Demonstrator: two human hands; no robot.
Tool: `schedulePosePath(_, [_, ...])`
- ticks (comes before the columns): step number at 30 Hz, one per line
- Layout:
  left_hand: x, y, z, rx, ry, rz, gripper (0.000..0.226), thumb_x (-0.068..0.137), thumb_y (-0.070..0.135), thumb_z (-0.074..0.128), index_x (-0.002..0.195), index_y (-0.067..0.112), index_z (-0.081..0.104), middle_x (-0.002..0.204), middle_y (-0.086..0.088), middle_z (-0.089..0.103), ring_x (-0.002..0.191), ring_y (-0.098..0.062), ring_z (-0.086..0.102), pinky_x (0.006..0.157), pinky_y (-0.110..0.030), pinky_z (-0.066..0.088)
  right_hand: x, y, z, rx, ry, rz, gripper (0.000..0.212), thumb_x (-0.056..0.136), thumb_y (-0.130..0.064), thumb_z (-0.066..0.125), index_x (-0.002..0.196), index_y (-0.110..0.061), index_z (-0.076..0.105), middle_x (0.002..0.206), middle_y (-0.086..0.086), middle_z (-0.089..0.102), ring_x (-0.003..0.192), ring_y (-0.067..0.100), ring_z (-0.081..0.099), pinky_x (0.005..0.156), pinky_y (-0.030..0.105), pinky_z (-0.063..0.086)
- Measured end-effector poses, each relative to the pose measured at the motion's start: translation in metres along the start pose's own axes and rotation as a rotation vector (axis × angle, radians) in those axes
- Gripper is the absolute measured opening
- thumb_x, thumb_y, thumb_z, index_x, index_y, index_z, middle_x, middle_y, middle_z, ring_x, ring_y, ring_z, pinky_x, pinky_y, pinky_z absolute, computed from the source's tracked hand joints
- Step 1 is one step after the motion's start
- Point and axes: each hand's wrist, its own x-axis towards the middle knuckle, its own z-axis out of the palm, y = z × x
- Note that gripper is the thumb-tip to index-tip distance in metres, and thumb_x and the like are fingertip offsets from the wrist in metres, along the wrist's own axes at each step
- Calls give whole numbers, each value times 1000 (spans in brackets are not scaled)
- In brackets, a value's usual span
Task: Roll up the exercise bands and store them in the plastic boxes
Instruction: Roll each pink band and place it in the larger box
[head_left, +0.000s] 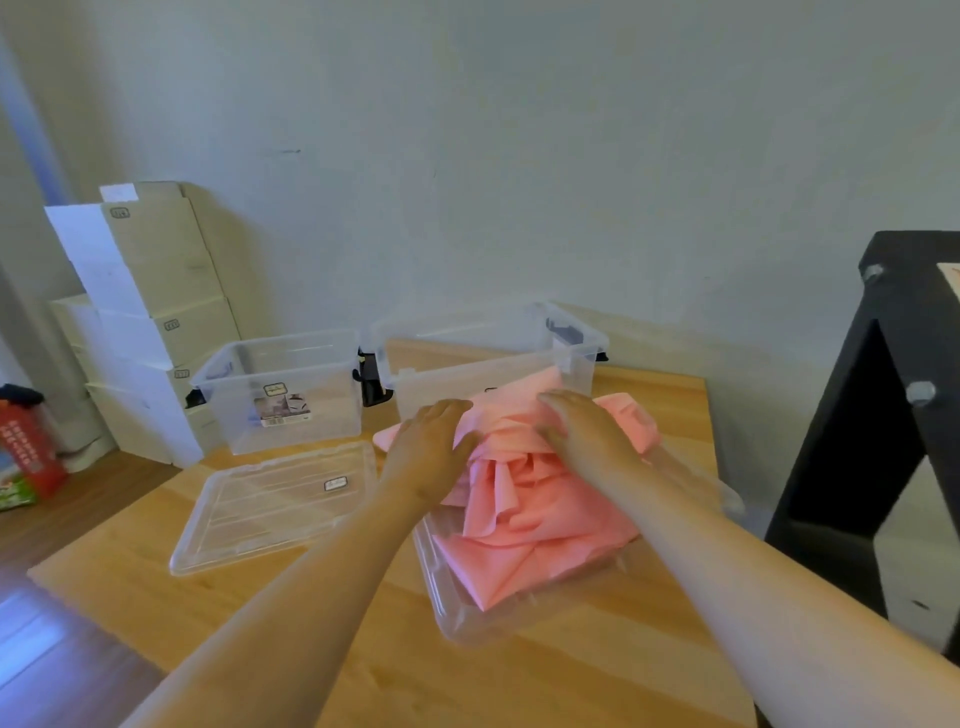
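Cardboard boxes (171, 260) are standing stacked by the wall (519, 156); a black frame (904, 332) is standing beside the counter (467, 686).

Here's the light wooden table (519, 675), two clear boxes standing open along its far edge, left box (283, 410) just beside right box (488, 364), one clear lid (270, 506) flat at left, a second lid (467, 621) flat at centre.

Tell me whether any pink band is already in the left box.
No: the left box holds nothing pink; the pink bands lie heaped on a lid.
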Motion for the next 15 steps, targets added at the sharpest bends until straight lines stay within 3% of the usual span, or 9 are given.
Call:
schedulePosePath(4, [11,-10,15,-172,16,-67,41,100,31,51,139,20,51,146,0,48,133,-20,42,107,-31,33,18,13,8,-23,29,-11,58,92,-27,59,144,-11,38,155,6,29,145,17,21,114,26,15])
schedulePosePath(6, [12,-15,20,-200,20,-90,38,97,30,56,134,22,56,139,2,56,126,-19,50,101,-30,38,23,16,12,-29,8,-2,61,89,-29,63,143,-15,40,156,4,27,145,17,19,115,28,16])
schedulePosePath(8, [13,-18,19,-268,38,-122,30,94,28,61,123,22,64,123,4,65,114,-16,58,93,-28,43,25,18,14,-57,46,-19,48,87,-26,64,134,-18,54,148,4,42,141,19,30,112,29,22])
schedulePosePath(11, [17,-18,12,-305,74,-95,9,90,22,66,95,19,73,96,5,72,94,-11,63,82,-26,47,28,16,8,5,186,-53,17,81,-14,69,97,-13,75,112,7,68,118,28,54,97,34,38])
schedulePosePath(13, [20,-17,4,-314,76,-72,6,88,19,68,83,18,71,87,5,70,88,-12,63,79,-27,47,29,14,1,56,195,-49,7,78,-11,71,83,-10,75,103,9,70,112,28,57,93,37,41])
schedulePosePath(15, [25,-16,-5,-315,62,-66,8,90,18,66,83,17,67,89,4,69,91,-13,62,80,-29,46,32,9,-8,62,163,-20,4,79,-13,69,81,-11,72,108,8,68,115,25,55,94,37,41])
